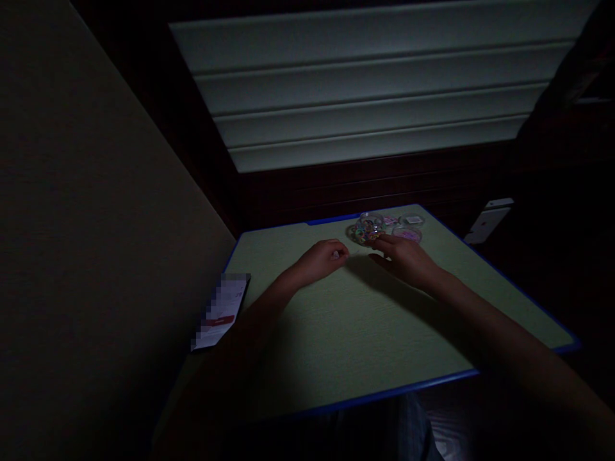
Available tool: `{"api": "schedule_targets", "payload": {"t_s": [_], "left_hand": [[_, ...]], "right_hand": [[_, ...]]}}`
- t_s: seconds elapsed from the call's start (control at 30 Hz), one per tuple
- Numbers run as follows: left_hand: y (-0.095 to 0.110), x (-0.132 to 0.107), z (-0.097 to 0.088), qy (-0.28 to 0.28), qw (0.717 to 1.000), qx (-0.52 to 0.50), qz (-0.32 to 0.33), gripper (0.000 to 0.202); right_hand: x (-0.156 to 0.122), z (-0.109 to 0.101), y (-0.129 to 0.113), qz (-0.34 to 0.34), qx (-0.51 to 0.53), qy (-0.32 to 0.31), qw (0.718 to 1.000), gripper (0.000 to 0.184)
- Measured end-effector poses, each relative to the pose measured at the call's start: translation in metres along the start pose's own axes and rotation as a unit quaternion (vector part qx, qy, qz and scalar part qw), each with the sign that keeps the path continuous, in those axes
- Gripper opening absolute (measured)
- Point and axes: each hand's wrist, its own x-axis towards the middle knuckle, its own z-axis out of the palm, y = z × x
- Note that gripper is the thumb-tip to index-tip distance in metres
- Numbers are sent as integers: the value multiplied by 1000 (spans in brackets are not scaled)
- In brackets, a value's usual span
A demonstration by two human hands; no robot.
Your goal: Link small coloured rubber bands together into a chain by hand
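My left hand [324, 256] is closed in a pinch over the table. A small pale thing shows between its fingers, and a faint thin thread [355, 252] seems to run out from the fingertips towards the right. My right hand [406, 256] reaches to a round clear dish of colourful beads [361, 235], its fingertips at the dish's near edge. The thumb stands apart from the fingers, and I make out nothing held there. Partly over the bead dish sits a clear round container [371, 221].
Right of the bead dish stand a clear dish of pink-purple beads [407, 234], another clear dish with a white label [412, 220] and a small pink heap [390, 219]. A phone-like flat object [225, 310] lies at the left edge of the blue-rimmed table [327, 346]. A wall rises on the left.
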Motion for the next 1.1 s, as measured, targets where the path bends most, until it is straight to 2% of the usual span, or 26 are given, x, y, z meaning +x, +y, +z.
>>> {"api": "schedule_targets", "payload": {"t_s": [0.27,0.73,0.83,0.9,1.1], "left_hand": [[2,-1,4,-11,999,-51,6,18],[6,-3,3,-27,999,-31,11,20],[5,-2,1,-29,999,-25,0,20],[3,-2,0,-29,999,-17,-5,21],[-13,0,-4,-13,999,21,-20,21]], "right_hand": [[0,7,-1,-53,4,-22,998,27],[0,0,-6,-49,-34,-39,997,27],[1,-6,-4,-16,-87,-36,995,27],[0,-10,0,29,-138,-31,989,26],[-4,-18,22,198,-254,-29,946,27]]}}
